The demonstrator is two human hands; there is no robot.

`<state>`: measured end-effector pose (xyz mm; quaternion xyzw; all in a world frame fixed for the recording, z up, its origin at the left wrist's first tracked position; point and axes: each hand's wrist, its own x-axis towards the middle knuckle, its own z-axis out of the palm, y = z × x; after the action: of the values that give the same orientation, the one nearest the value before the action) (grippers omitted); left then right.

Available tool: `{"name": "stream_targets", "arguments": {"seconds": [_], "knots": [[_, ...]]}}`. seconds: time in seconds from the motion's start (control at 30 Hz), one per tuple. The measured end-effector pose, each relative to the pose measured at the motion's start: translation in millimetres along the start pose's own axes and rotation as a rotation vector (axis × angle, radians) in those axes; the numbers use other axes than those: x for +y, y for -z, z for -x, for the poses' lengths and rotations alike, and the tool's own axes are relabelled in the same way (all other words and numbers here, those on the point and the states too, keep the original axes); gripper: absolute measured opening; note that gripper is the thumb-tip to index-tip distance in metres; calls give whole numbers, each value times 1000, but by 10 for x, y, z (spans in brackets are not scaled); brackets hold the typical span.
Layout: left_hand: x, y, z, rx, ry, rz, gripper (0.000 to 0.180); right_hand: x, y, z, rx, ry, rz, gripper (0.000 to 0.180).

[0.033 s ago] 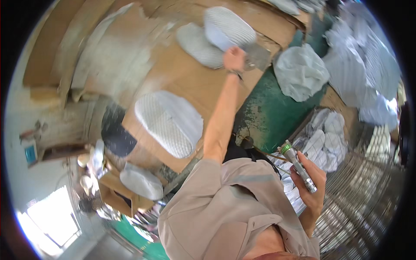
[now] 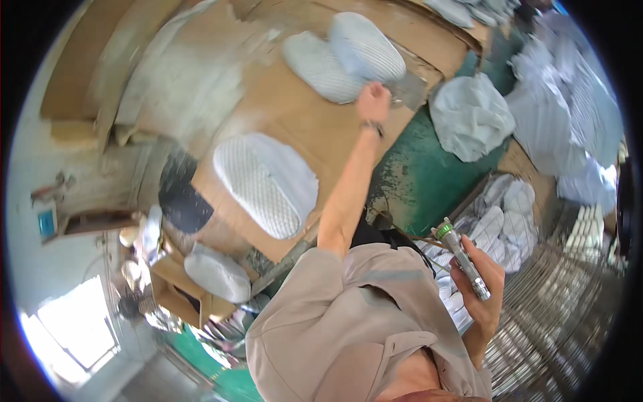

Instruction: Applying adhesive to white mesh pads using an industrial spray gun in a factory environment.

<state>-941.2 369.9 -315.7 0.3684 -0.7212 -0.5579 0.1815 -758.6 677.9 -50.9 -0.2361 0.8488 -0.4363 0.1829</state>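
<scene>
My left hand reaches far out over a cardboard-covered table, fingers curled at the edge of two white quilted pads. A grey flat piece lies just right of it; I cannot tell whether the hand grips anything. My right hand is close to my body and holds a silver cylindrical tool with a green end, pointing up and left. Another white quilted pad lies on the cardboard nearer to me.
A green surface runs beside the cardboard, with a white bundle on it. Piles of white pieces fill the right side, and more sit in a box. A further pad rests on a low box at the left.
</scene>
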Motion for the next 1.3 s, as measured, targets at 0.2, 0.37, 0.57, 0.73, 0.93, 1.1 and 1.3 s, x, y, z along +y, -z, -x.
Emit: {"name": "stream_targets", "arguments": {"seconds": [0.2, 0.37, 0.57, 0.73, 0.93, 1.1, 1.3], "knots": [[-694, 1497, 1619, 280, -338, -376, 42, -39, 61, -16, -171, 158, -62, 56], [-1222, 2594, 2092, 603, -282, -902, 64, -9, 72, 46, -305, 312, -89, 55], [-1614, 2551, 2198, 614, -158, -964, 75, -9, -92, 199, -409, 302, -158, 57], [-1538, 2575, 2207, 603, -127, -929, 73, -344, -188, 498, -319, 402, -68, 57], [-1556, 2640, 2220, 617, -159, -883, 73, -1060, -504, 681, -273, 371, 42, 57], [-1550, 2733, 2230, 597, -158, -840, 72, -1753, -1036, 753, -211, 407, 163, 59], [-1574, 2930, 2302, 482, -190, -772, 82, -2307, -1640, 786, -139, 343, 297, 59]]}}
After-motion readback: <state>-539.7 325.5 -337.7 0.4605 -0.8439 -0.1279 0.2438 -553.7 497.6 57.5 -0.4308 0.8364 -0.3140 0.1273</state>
